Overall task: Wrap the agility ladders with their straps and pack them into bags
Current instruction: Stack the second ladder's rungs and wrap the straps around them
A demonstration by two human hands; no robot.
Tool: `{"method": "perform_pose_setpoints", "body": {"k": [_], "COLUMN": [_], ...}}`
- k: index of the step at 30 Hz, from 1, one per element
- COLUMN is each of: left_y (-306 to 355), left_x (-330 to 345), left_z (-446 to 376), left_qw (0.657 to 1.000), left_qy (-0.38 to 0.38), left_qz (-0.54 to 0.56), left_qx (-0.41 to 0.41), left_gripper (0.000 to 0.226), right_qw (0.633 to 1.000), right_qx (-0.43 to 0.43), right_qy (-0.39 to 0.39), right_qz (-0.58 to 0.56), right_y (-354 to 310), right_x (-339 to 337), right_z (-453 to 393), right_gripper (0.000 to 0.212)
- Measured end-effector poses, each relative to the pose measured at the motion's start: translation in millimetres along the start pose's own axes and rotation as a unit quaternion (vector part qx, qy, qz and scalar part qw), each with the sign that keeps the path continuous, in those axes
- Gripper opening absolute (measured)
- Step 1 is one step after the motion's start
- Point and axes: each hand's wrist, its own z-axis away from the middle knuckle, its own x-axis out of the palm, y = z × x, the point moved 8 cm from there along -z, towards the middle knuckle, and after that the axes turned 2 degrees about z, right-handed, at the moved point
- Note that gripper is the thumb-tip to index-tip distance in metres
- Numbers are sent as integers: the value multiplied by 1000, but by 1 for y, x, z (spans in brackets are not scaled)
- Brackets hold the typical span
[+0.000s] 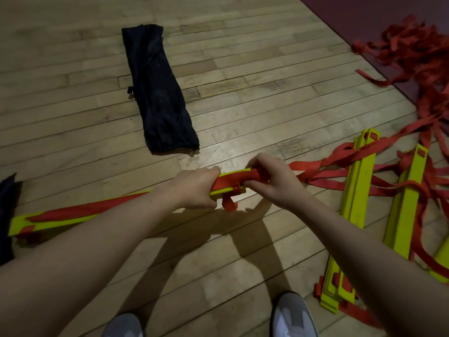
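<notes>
Nearest the camera, two grey shoes (294,312) stand on the wooden floor (243,93), and both bare forearms reach forward from the lower edge of the head view. The left hand (194,188) is clenched around the right end of a bundle of yellow ladder rungs (80,215), which runs from the hands out to the left just above the floor with a red strap (243,178) lying along its top. The right hand (272,178) has its fingers (255,184) curled and pinching that strap where it crosses the rung end, a short loose tail hanging below. From the hands the strap trails right into more yellow rungs (359,181) lying on the floor, tangled with a larger heap of red webbing (413,52) that spreads onto a dark red mat (364,10). A dark bag (158,93) lies flat on the floor beyond the hands, well apart from the bundle; another dark cloth shows at the left edge, too cut off to identify. The step in hand looks like wrapping: the strap is being wound or cinched around the bundle's end. Next, the right hand probably needs to draw the strap taut and pass it round again while the left keeps the rungs stacked; bagging has not begun.
</notes>
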Motion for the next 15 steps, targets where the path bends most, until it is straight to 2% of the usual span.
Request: {"method": "perform_pose_setpoints", "body": {"k": [3, 6, 8, 11, 13, 15], "left_y": [1, 1, -1, 1, 3, 5], "left_x": [0, -4, -8, -13, -14, -14], "left_z": [1, 0, -2, -7, -11, -12], "left_qw": [1000, 998, 996, 994, 992, 991], "left_qy": [20, 44, 61, 77, 82, 87], "left_qz": [-18, -43, -54, -68, -78, -92], "left_qx": [-14, -23, -34, -45, -48, -49], "left_gripper": [54, 58, 55, 52, 51, 51], "right_qw": [991, 985, 991, 993, 985, 980], "right_qx": [-70, -86, -33, 109, 155, 168], "right_qy": [29, 65, 77, 35, 32, 52], "right_qz": [114, 137, 108, -18, -75, -88], "right_y": [-12, -18, -10, 17, 27, 29], "right_x": [-5, -14, -14, -6, -4, -5], "right_z": [4, 10, 15, 20, 22, 21], "right_gripper": [22, 18, 18, 30, 32, 25]}}
